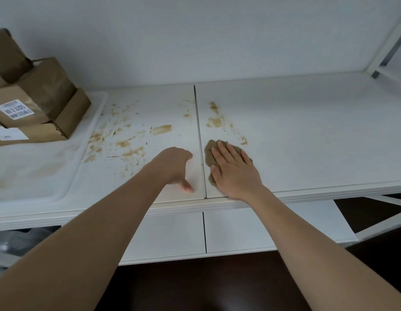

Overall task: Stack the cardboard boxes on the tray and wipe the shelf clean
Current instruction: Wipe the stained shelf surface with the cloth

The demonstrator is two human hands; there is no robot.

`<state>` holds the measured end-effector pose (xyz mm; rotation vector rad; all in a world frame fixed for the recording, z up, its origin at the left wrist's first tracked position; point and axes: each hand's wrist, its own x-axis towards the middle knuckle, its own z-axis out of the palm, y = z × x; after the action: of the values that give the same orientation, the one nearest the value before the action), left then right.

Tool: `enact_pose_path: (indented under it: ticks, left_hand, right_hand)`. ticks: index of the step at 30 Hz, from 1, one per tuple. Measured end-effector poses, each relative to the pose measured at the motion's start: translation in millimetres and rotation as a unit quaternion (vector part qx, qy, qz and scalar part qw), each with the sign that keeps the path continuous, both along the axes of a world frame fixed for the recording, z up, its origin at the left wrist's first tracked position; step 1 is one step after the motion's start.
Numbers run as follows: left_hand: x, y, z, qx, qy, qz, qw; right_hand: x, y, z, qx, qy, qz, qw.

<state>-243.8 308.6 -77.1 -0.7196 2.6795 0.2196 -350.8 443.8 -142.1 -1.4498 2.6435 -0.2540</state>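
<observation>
Brown smears (127,140) cover the white shelf (307,131), mostly on the panel left of the seam (198,131) that runs front to back. A smaller streak group (215,118) sits just right of the seam, directly beyond the cloth.

Cardboard boxes (38,102): stacked at far left on the white tray (67,171). Stacking looks done; wiping is the step in hand.

Right hand (234,169): fingers straight and spread, palm pressed flat on a crumpled tan cloth (209,158), just right of the seam near the front edge. Cloth edge shows past the fingertips and on the thumb side.

Left hand (175,167): resting on the shelf just left of the seam, thumb out toward the front edge. Fingers appear curled under with nothing visible in them; how tightly, cannot tell. Judged to be a brace only.

Key relation: the nearest dirt lies straight ahead of the right hand, toward the wall, along the seam's line. The larger dirty patch lies to the left, across the seam and beyond the left hand, reaching as far as the tray's edge. The right hand holds the cloth, so it is the working hand; the left hand sits between cloth and the main patch.

Judgement: a forward push clears the near streaks first; a leftward sweep needs the left hand out of the way. The right panel, right of the hand, shows no marks.
</observation>
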Motion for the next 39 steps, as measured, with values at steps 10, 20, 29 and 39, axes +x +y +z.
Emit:
enact_pose_path:
  ticks: [10,20,29,39]
  left_hand:
    - [-13,-1,2,-0.020,-0.017,0.023,0.999]
    - [3,-1,-2,0.014,0.024,0.016,0.999]
    - [-10,21,5,0.138,0.089,-0.040,0.986]
    - [-13,15,15,0.136,0.072,-0.072,0.985]
  right_hand:
    - [11,36,-1,-0.006,0.024,0.133,0.991]
    - [12,-17,0,-0.017,-0.008,0.063,0.998]
    - [-6,16,1,-0.050,-0.053,0.020,0.997]
    - [-35,39,4,-0.016,-0.017,0.025,0.999]
